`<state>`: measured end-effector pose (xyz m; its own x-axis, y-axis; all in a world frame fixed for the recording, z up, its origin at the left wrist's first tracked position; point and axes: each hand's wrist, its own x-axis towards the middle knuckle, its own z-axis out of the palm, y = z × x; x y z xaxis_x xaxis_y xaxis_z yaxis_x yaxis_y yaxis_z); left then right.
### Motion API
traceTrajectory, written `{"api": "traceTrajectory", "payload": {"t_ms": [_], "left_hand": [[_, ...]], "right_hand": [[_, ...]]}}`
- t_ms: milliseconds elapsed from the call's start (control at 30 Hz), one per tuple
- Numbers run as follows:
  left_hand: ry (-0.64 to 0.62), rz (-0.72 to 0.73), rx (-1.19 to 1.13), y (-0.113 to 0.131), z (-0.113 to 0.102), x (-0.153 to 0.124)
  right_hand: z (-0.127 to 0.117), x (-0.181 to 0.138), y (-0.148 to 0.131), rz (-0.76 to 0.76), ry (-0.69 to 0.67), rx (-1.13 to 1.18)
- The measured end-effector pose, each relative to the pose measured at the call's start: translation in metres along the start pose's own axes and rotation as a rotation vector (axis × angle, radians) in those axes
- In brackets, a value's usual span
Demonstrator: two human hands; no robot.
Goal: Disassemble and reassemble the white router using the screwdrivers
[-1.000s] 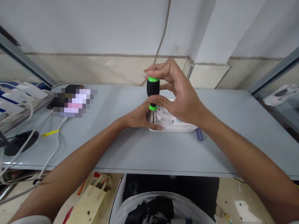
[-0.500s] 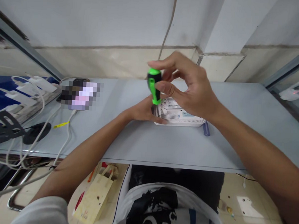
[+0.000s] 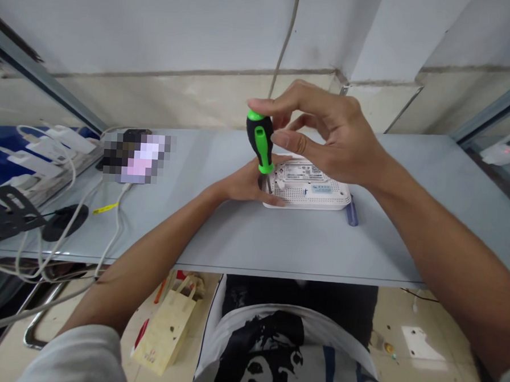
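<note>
At the far left, white power adapters (image 3: 43, 146) lie with white cables (image 3: 117, 223), and a black slotted object (image 3: 6, 212) is beside them. A round black object (image 3: 65, 222) and a small yellow tag (image 3: 105, 208) lie on the pale grey desk (image 3: 201, 234). Farther back is a blurred object (image 3: 137, 157), too hidden to tell what it is. Below the desk edge, a paper bag (image 3: 164, 337) stands on the floor (image 3: 422, 336).

In the middle, the left hand (image 3: 247, 185) holds the left end of a white router (image 3: 310, 188), with a wide grip around it. The router lies flat on the desk with its perforated underside and labels facing up. The right hand (image 3: 330, 132) has a narrow grip on the upper handle of a black-and-green screwdriver (image 3: 260, 140), held between thumb and fingertips. The screwdriver stands a little tilted, and its metal shaft goes down to the router's left end. Just beside the router's right side lies a blue pen-like object (image 3: 352, 212).
</note>
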<state>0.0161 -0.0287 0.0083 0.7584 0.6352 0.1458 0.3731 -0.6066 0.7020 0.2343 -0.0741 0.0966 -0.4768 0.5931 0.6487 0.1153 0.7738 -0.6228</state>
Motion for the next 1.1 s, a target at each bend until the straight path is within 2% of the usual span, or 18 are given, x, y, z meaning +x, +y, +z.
{"api": "traceTrajectory", "payload": {"t_ms": [167, 333, 533, 667, 767, 833, 933, 1000, 1100], "left_hand": [[-0.01, -0.044, -0.019, 0.003, 0.0, 0.0], [0.001, -0.032, -0.009, 0.007, -0.001, 0.0], [0.006, -0.01, -0.016, 0.004, -0.002, 0.0], [-0.002, 0.002, -0.052, 0.005, -0.004, 0.001], [-0.005, -0.011, -0.037, 0.005, -0.003, -0.001], [0.001, -0.062, -0.024, 0.005, -0.002, -0.003], [0.002, -0.098, -0.015, 0.003, -0.001, -0.006], [0.012, -0.062, -0.024, 0.002, -0.002, -0.006], [0.029, 0.067, -0.077, 0.002, -0.003, -0.002]], "right_hand": [[0.007, 0.001, -0.001, 0.004, 0.034, 0.077], [0.008, 0.002, 0.002, -0.029, 0.022, -0.005], [0.003, 0.008, 0.008, -0.126, -0.053, 0.273], [0.004, 0.009, 0.005, -0.136, 0.03, 0.129], [0.007, 0.007, 0.005, -0.05, 0.002, 0.003], [0.011, 0.005, 0.007, -0.014, 0.024, 0.039], [0.019, 0.004, 0.012, -0.038, 0.105, 0.098], [0.023, 0.004, 0.014, -0.078, 0.137, 0.051], [0.021, 0.004, 0.015, -0.113, 0.129, -0.043]]}}
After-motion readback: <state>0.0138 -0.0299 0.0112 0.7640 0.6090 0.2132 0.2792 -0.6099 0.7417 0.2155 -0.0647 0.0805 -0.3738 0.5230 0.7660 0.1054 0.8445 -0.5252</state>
